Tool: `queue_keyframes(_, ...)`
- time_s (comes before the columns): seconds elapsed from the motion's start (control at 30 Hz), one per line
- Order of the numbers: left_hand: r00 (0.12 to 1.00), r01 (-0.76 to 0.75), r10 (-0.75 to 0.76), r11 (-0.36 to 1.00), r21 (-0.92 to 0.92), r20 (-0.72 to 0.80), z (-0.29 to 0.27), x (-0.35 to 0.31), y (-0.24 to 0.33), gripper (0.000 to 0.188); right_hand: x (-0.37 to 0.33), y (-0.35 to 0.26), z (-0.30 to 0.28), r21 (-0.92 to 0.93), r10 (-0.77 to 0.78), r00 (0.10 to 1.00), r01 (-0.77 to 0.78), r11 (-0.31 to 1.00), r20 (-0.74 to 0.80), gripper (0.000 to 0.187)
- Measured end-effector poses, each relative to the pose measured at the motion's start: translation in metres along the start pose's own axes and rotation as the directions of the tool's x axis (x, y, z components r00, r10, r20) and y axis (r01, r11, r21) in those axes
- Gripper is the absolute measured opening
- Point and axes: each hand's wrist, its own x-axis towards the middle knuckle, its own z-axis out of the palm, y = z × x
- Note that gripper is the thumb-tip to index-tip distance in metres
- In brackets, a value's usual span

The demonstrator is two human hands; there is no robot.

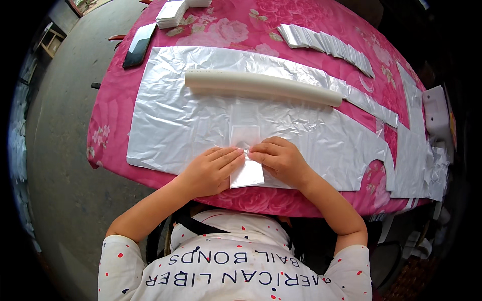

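While the left hand [215,168] and the right hand [282,158] met fingertip to fingertip, a small plastic piece [247,173] lay flat beneath them, near the table's close edge, on top of a big silvery sheet [168,118]. Its nearer end looked white and glossy, its farther end more see-through. Both hands had their fingers drawn together and bent downward, tips touching the piece at its middle; because the thumbs were largely hidden, whether they pinched it or merely pressed on it could not be told.

Judging by its thin, shiny look, the piece would likely be very light, limp and slippery, apt to slide or crease and perhaps easy to tear. Its side edges, taken gently between thumb and finger close to the middle, seemed the best hold.

Counted out, there was one piece under the fingers, one pale tube [263,88] lying across the sheet, one dark phone [139,45] and one white container [437,111] at the right. One fanned row of white packets [326,46] stretched over the pink tablecloth [223,32]; its members overlapped too closely to number. White stacked packets [171,15] stood at the far left, partly cut off, so their total was unclear.
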Motion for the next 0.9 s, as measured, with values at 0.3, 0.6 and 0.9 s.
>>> queue_keyframes(0.3,0.772,0.622,-0.622,0.699,-0.352,0.129,-0.004,0.027,-0.011,0.046,0.024,-0.006,-0.008,0.32,0.754,0.619,-0.776,0.544,0.218,0.018)
queue_keyframes(0.6,0.599,0.77,-0.779,0.496,-0.401,0.187,-0.012,0.051,-0.021,0.061,0.05,0.013,-0.015,0.248,0.819,0.377,-0.923,0.295,0.433,0.026)
queue_keyframes(0.9,0.962,0.267,-0.254,0.952,0.151,-0.103,0.022,0.056,-0.004,0.077,0.049,0.021,-0.01,0.243,0.804,0.398,-0.916,0.32,0.441,0.023)
